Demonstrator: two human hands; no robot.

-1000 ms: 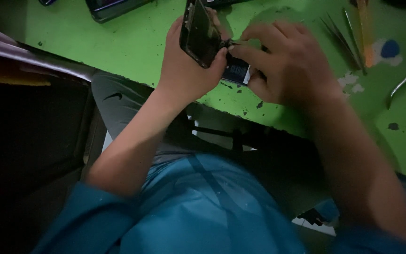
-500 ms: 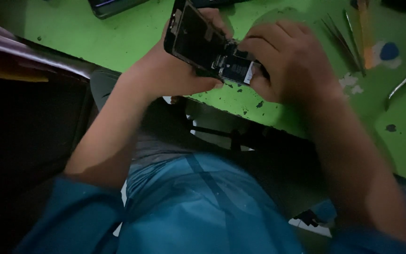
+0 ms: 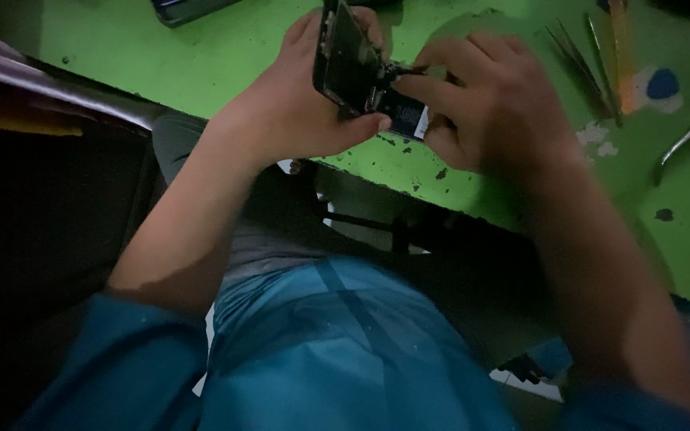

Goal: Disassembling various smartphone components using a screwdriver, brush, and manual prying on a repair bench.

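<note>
Phone screen (image 3: 345,56) between both hands above the table edge (image 3: 201,56), tweezers (image 3: 576,60) to the right.

Both bare forearms reach forward, converging ahead of the chest. The left hand (image 3: 297,112) is curled, thumb stretched rightward, fingers (image 3: 307,28) wrapped up behind. The right hand (image 3: 493,104) is arched, knuckles up, fingers bent inward toward the left hand's thumb.

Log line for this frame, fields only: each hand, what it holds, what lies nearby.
left hand: grips phone screen panel, tilted | right hand: pinches phone body | nearby: tweezers, green table
</note>
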